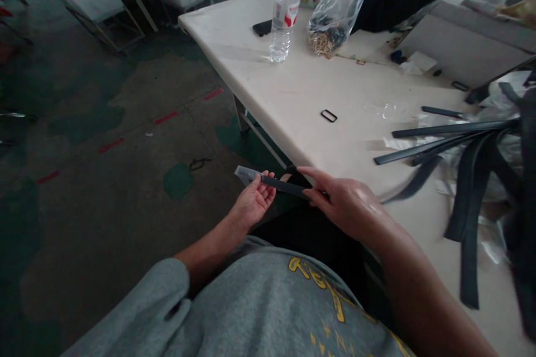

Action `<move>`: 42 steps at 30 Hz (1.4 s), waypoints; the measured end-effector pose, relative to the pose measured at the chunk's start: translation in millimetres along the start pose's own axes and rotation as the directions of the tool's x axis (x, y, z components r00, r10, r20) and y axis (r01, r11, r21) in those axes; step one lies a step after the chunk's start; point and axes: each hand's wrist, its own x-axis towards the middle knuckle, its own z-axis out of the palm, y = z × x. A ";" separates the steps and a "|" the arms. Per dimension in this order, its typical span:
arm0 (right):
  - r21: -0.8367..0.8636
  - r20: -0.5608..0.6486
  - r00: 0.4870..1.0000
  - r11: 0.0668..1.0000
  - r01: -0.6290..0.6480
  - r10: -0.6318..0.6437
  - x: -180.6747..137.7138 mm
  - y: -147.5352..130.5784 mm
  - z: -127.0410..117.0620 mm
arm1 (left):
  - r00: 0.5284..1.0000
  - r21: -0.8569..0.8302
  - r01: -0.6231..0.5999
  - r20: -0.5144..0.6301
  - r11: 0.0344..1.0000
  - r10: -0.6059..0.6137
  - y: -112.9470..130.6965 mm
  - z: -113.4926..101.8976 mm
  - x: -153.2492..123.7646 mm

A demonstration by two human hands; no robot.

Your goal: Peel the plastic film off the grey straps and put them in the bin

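A dark strap point(285, 184) with a pale, clear-wrapped end stretches between my two hands, just off the near edge of the table point(293, 95). My left hand point(253, 201) is palm up, its fingers curled around the strap near the pale end. My right hand point(345, 201) pinches the strap's other part between thumb and fingers. A small black rectangular buckle ring point(329, 116) lies flat on the table beyond my hands.
Several dark straps point(456, 139) lie piled at the table's right. A water bottle point(285, 11), a black phone point(262, 28) and a clear bag of small parts point(335, 11) stand at the far end. A grey board point(464, 44) lies far right. Stained floor lies left.
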 end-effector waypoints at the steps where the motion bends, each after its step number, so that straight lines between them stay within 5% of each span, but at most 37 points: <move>1: -0.022 -0.011 1.000 0.999 -0.024 0.024 -0.1 -0.5 -2.5 | 1.000 -0.005 0.000 0.004 1.000 0.000 -0.4 0.3 -1.7; 6: -0.108 0.052 0.999 0.994 0.001 0.004 22.0 -23.5 13.9 | 0.987 -0.002 0.080 0.137 0.997 -0.079 -16.5 3.6 -11.6; 13: -0.001 -0.074 0.997 1.000 -0.016 0.016 0.7 -4.1 -10.8 | 1.000 -0.052 -0.005 -0.014 0.999 0.004 5.5 0.5 -1.0; 19: -0.048 0.020 0.999 0.998 -0.028 0.029 24.8 -21.3 11.9 | 0.985 -0.029 0.100 0.142 0.995 -0.094 -12.5 6.6 -6.8; 25: 0.138 -0.041 0.999 0.990 0.025 -0.020 9.5 -1.7 -2.1 | 1.000 -0.021 0.004 -0.001 1.000 -0.004 5.6 -3.3 5.7; 31: 0.035 0.020 0.999 0.999 -0.025 0.024 29.8 -14.4 17.9 | 0.983 -0.013 0.120 0.139 0.993 -0.117 -15.3 5.3 0.2; 37: 0.050 -0.061 0.976 0.976 0.214 -0.211 -0.7 1.1 15.9 | 0.998 0.040 0.058 0.023 0.998 -0.059 6.9 -2.6 9.1; 42: 0.124 -0.199 0.909 0.911 0.393 -0.365 -35.6 16.0 1.6 | 0.993 0.071 0.109 0.048 0.992 -0.112 15.8 -12.9 14.6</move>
